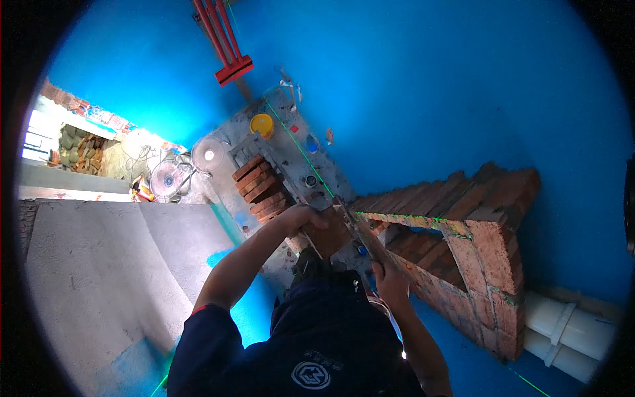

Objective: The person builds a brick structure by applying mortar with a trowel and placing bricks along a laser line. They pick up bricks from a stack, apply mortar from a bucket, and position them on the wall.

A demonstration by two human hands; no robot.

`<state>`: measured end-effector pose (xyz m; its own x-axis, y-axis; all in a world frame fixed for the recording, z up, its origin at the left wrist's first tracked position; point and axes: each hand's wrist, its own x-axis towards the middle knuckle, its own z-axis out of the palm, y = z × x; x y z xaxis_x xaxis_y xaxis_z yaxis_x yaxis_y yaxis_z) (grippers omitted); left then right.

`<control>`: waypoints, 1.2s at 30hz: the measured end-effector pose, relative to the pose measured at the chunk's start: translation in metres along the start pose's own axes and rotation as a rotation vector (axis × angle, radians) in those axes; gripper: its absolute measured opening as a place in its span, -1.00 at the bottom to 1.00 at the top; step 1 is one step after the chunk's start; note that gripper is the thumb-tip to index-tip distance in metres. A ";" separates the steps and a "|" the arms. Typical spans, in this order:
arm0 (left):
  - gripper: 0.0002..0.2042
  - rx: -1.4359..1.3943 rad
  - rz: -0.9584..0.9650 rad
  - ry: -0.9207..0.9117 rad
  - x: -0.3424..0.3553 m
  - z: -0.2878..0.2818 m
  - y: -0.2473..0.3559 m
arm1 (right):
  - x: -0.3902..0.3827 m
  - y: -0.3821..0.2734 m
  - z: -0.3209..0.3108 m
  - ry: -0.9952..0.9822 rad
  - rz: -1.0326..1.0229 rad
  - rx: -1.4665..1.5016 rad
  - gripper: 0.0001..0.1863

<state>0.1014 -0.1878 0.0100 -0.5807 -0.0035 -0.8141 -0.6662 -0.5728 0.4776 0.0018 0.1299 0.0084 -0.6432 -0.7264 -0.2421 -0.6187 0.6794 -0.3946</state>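
My left hand (303, 220) is closed on a reddish-brown brick (332, 237), held in front of my body at the near end of the brickwork. Lower and to the right, my right hand (391, 283) is closed at the lower end of a long, narrow brownish strip (365, 237); I cannot make out what it grips there. The strip runs along the left end of a low brick structure (486, 264), which has an opening in its side and slanted bricks along its top. Just beyond my left hand lies a pile of loose bricks (259, 182).
A yellow bucket (262, 124) stands beyond the brick pile, near a red tubular frame (233, 69). Two round fans (169, 178) are at the left. White pipes (570, 321) run beside the brickwork. A green laser line (297, 147) crosses the littered floor; the walls are blue.
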 end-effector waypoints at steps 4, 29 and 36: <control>-0.41 0.131 -0.097 0.063 0.032 -0.031 -0.031 | -0.004 -0.004 -0.008 0.000 0.030 0.128 -0.57; -0.41 -0.512 0.327 -0.422 0.004 -0.004 -0.011 | -0.102 0.029 0.001 0.090 0.464 0.253 -0.58; -0.42 -0.394 0.054 -0.639 0.027 0.037 -0.041 | -0.207 0.062 0.111 -0.170 0.938 0.318 -0.53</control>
<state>0.0953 -0.1340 -0.0196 -0.8464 0.3676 -0.3853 -0.4820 -0.8366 0.2605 0.1470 0.3109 -0.0642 -0.7205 0.0661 -0.6903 0.2701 0.9436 -0.1915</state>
